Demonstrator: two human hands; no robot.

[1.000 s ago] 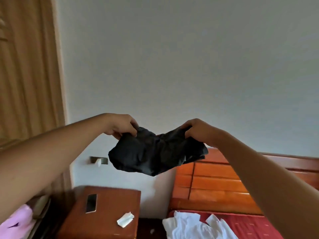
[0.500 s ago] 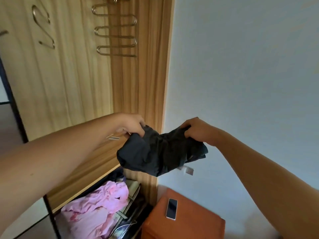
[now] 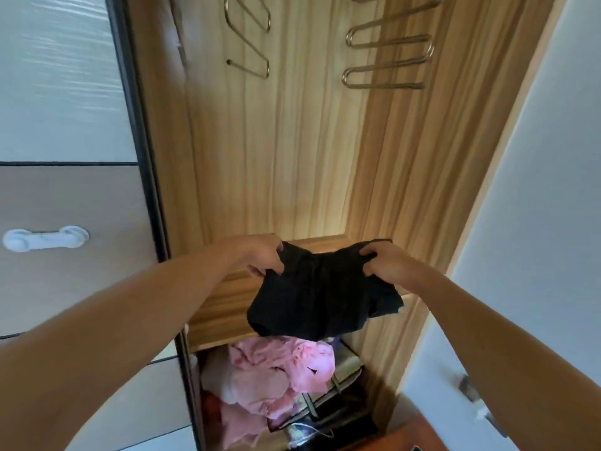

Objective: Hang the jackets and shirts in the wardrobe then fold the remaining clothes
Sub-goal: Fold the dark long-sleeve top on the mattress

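A folded black garment hangs between my two hands in front of the open wardrobe. My left hand grips its left top edge and my right hand grips its right top edge. The garment hovers just over the wooden shelf inside the wardrobe. Below the shelf lies a heap of pink clothing. Bare metal hangers hang at the top of the wardrobe, with another hanger to their left.
The sliding wardrobe door with a white handle stands on the left. A pale wall is on the right. Storage bags sit under the pink clothes. A corner of the orange bedside table shows at the bottom.
The view has swung left from the bed and wall to the open wardrobe. Both hands have kept hold of the black garment and brought it over the wooden shelf.
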